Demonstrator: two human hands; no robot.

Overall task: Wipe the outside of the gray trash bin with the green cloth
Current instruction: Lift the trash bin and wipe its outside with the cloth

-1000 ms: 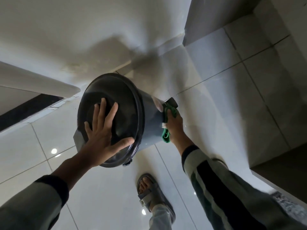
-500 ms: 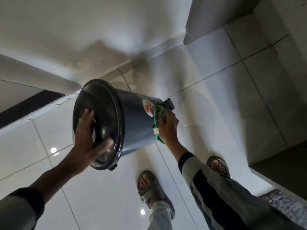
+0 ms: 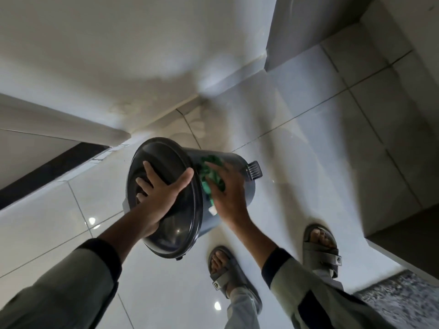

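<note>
The gray trash bin [image 3: 247, 186] is held tilted on its side above the tiled floor, its dark round lid [image 3: 187, 224] facing me and its black pedal [image 3: 254, 170] pointing right. My left hand [image 3: 161, 193] lies flat on the lid, fingers spread and thumb hooked over the rim. My right hand [image 3: 228, 193] presses the crumpled green cloth [image 3: 209, 173] against the bin's upper side wall, just behind the lid's rim. A white tag hangs from the cloth's lower end.
Glossy white floor tiles [image 3: 308, 138] lie below. My two feet in gray sandals [image 3: 320, 248] stand at the lower right. A white wall is at the top, a dark-striped ledge [image 3: 47, 176] at the left, a speckled mat [image 3: 403, 300] in the lower right corner.
My right hand has slid the cloth from the bin's lower side near the sticker up toward the lid's rim. The bin has turned and my left hand has shifted across the lid.
</note>
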